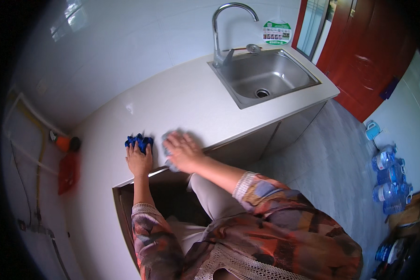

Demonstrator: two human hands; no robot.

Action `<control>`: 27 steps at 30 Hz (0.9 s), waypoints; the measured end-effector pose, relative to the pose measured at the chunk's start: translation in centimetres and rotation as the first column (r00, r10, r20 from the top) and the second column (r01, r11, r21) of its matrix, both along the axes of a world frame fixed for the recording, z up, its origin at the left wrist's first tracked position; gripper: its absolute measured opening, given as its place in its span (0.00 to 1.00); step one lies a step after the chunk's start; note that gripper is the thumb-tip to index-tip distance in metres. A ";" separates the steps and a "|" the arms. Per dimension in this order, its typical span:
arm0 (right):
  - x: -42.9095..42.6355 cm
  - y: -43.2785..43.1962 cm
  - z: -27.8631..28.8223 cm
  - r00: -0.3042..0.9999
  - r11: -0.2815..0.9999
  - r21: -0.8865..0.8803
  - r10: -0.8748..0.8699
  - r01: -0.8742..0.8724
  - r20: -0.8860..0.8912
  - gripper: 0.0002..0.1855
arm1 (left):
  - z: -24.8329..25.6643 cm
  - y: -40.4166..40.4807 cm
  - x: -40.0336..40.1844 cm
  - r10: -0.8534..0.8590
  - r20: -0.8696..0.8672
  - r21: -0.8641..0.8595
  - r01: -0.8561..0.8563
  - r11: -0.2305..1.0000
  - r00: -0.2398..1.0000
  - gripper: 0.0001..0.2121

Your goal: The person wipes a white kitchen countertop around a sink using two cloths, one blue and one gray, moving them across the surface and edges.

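Observation:
A crumpled dark blue cloth [140,139] lies on the pale countertop [175,94] under the fingers of my left hand [140,161]. To its right, my right hand [183,150] presses flat on a grey cloth [167,154] near the counter's front edge. Most of the grey cloth is hidden beneath my palm, and this hand looks slightly blurred. Both hands rest on the counter, a short distance apart.
A stainless steel sink [276,75] with a chrome faucet [216,35] is set into the counter's far right. Below the counter is an open cabinet [161,192]. An orange bottle [63,142] and a red object [69,173] are at left. Several plastic water bottles [392,182] stand along the right wall.

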State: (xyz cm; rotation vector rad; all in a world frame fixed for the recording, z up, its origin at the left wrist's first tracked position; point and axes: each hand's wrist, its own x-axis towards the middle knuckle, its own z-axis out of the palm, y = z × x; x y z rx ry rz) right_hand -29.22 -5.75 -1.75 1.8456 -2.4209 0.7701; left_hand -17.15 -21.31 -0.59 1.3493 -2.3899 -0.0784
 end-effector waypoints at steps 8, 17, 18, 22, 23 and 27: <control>-7.4 8.1 -0.4 0.979 0.946 -0.290 -0.177 0.143 -0.096 0.19 | 0.0 -1.5 3.5 0.067 0.016 0.018 -0.067 0.998 0.998 0.28; -28.7 23.8 -3.2 0.616 0.596 -0.246 -0.788 0.765 0.007 0.22 | -1.8 -2.4 3.3 0.007 -0.069 -0.089 -0.014 0.996 0.998 0.27; -28.9 23.4 -3.2 0.544 0.534 -0.222 -0.839 0.816 -0.020 0.22 | -1.9 -2.3 2.9 0.004 -0.069 -0.082 -0.010 0.997 0.998 0.26; -22.1 16.4 -1.5 0.534 0.540 -0.031 -0.839 0.841 -0.107 0.25 | -1.3 -2.2 3.8 0.049 -0.076 -0.083 -0.055 0.995 0.996 0.26; -20.2 15.3 -2.5 0.573 0.598 -0.069 -0.790 0.799 -0.218 0.27 | -1.2 -1.8 2.8 0.032 -0.088 -0.075 -0.038 0.996 0.996 0.26; -6.2 7.3 0.7 0.924 0.928 0.003 -0.369 0.372 -0.103 0.30 | -0.7 -1.8 3.7 0.044 -0.103 -0.083 -0.052 0.995 0.994 0.26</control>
